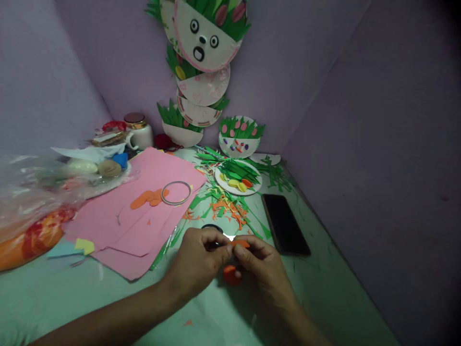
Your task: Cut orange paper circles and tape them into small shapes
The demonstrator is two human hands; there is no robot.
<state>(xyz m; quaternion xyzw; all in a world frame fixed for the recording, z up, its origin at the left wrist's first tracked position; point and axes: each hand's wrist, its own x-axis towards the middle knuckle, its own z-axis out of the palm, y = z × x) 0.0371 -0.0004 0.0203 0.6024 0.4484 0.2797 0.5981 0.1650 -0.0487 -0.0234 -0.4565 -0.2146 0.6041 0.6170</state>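
Observation:
My left hand (196, 257) and my right hand (264, 269) meet above the table. Both pinch a small orange paper piece (241, 243) between thumbs and fingers. Just under them lies another orange paper piece (230, 275), partly covered by a fingertip of the right hand. Behind my left hand shows a black curved rim (212, 227) beside a bright patch; its kind is hidden. Several orange paper cutouts (144, 199) rest on pink paper sheets (122, 226), with a metal ring (176, 193) overlapping them.
A phone (286, 224) lies to the right. A paper plate (220, 180) holds green strips and yellow and orange cutouts, with paper scraps (230, 206) around it. Decorated paper plates (211, 53) hang at the wall. Plastic bags (32, 192) and a mug (142, 137) stand left.

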